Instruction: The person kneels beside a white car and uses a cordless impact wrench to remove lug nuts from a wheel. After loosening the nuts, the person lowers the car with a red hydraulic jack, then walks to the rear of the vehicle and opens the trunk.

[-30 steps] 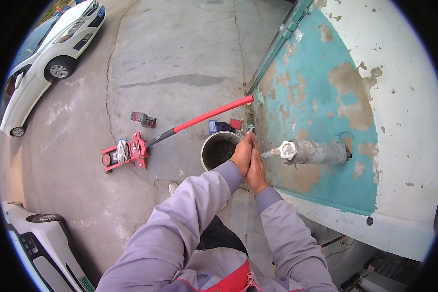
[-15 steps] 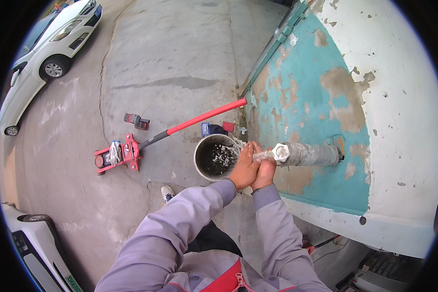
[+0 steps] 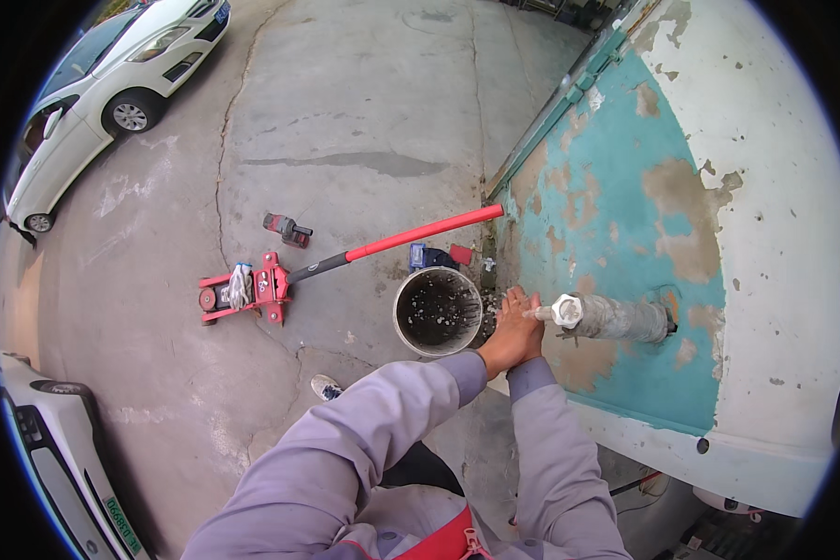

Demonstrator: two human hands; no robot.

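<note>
My left hand [image 3: 506, 338] lies flat against my right hand [image 3: 535, 342], palm to palm, with its fingers stretched out. Most of the right hand is hidden behind the left, though its straight fingertips show. Neither hand holds anything. Both are wet, at the end of a tap [image 3: 567, 311] with a pale knob on a pipe [image 3: 621, 318] wrapped in grey material that comes out of the wall. Just left of my hands stands a round metal bucket [image 3: 399, 327] with dark water inside and splashes on its surface.
A red floor jack [image 3: 271, 287] with a long red handle and gloves [image 3: 241, 286] on it lies to the left. A cordless power tool [image 3: 287, 230] rests beyond it. Blue and red items sit behind the bucket. White cars [image 3: 112, 103] stand at left; a peeling turquoise wall [image 3: 616, 215] rises at right.
My hands have turned more upright and pressed flat together, closer to the tap. The white froth and splashing by the bucket have lessened. The whole view has shifted slightly.
</note>
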